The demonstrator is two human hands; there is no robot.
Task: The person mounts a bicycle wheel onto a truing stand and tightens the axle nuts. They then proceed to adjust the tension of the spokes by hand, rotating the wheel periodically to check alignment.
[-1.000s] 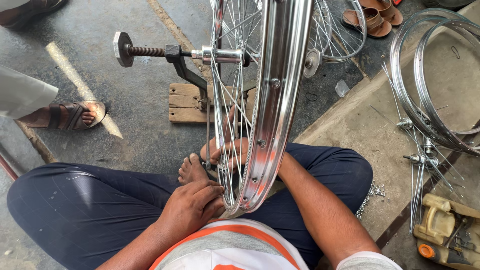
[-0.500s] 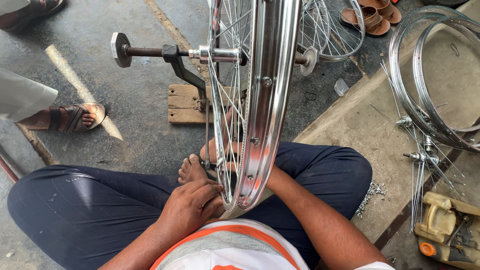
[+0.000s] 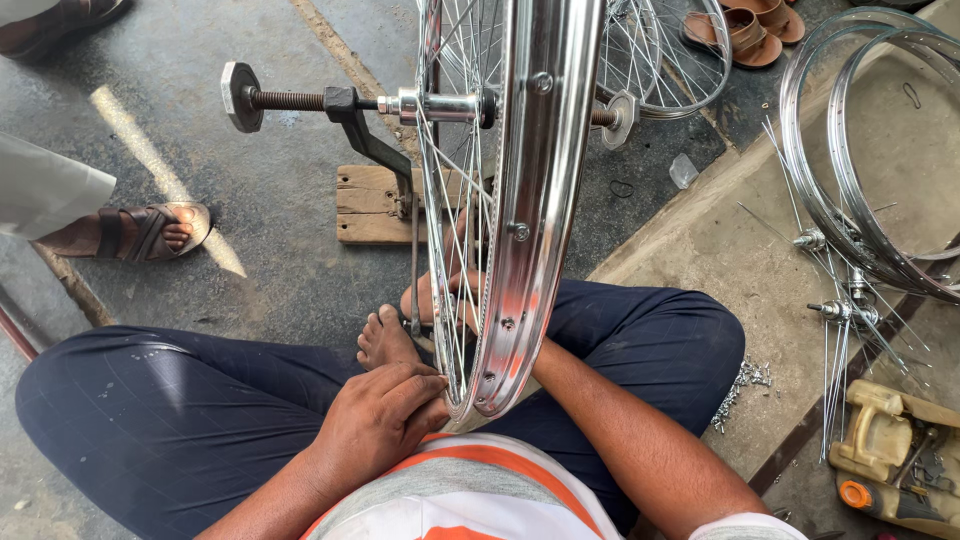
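Note:
A shiny steel bicycle wheel (image 3: 535,200) stands upright on a threaded axle (image 3: 300,100) held by a dark truing stand (image 3: 375,150). I sit cross-legged with the wheel's lowest part over my lap. My left hand (image 3: 385,415) is curled against the bottom of the rim, its fingertips pinched at the spokes there. My right forearm (image 3: 620,430) reaches in from the right, and my right hand (image 3: 445,295) is mostly hidden behind the rim, with only skin showing through the spokes. My bare foot (image 3: 385,340) lies just under the wheel.
The stand is bolted to a wooden block (image 3: 375,205). Another person's sandalled foot (image 3: 150,230) is at the left. Bare rims (image 3: 860,150), hubs with loose spokes (image 3: 840,310), a second wheel (image 3: 665,60), sandals (image 3: 750,25) and a tool tray (image 3: 895,455) lie at the right.
Both hands stay at the bottom of the rim. The wheel seems to have turned slightly, and the view has shifted a little.

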